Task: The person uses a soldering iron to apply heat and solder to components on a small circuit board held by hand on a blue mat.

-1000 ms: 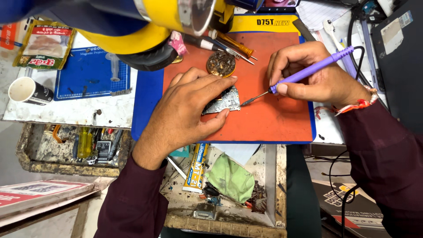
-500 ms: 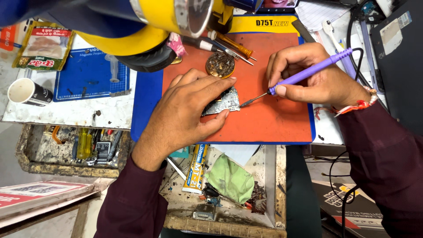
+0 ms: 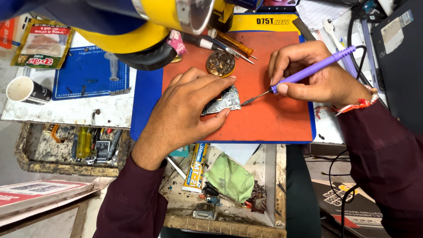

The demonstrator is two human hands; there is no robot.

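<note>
My left hand [image 3: 185, 110] lies flat on a small circuit board [image 3: 224, 100] and pins it to the orange work mat [image 3: 273, 119]; most of the board is hidden under my fingers. My right hand [image 3: 317, 77] grips a purple-handled soldering iron [image 3: 308, 71] like a pen. Its metal tip [image 3: 246, 101] touches the board's right edge.
A round tin of brass tip-cleaning wool [image 3: 220, 64] and screwdrivers [image 3: 231, 44] lie at the mat's far edge. A yellow and blue lamp or microscope head [image 3: 145, 26] hangs over the upper left. A paper cup [image 3: 26, 90] and blue magnetic mat [image 3: 90, 72] sit left. An open drawer [image 3: 229, 185] holds a glue tube and green cloth.
The iron's tip has crept slightly left to the board's edge. Both hands otherwise hold their places.
</note>
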